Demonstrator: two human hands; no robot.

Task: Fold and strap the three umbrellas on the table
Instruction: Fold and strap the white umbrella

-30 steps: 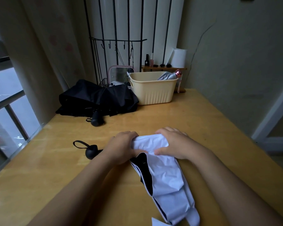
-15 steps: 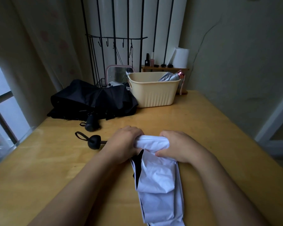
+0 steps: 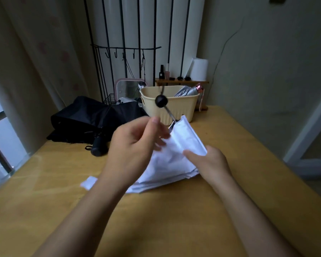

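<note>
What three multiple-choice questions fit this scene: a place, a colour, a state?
1. Where is the folded silver pink-handled umbrella? A) in the cream plastic basket B) on the floor C) on a hook
2. The round knob of the white fabric umbrella is: A) red B) black C) yellow
3. The black fabric umbrella is: A) strapped shut B) standing open C) lying loose on the wooden table
A: it juts over the basket's rim. B: dark against the basket. C: its cloth sprawls unstrapped.

Matt, creased cloth of the white umbrella (image 3: 174,160), glossy wood table (image 3: 174,210) (ribbed plastic basket (image 3: 183,108))
</note>
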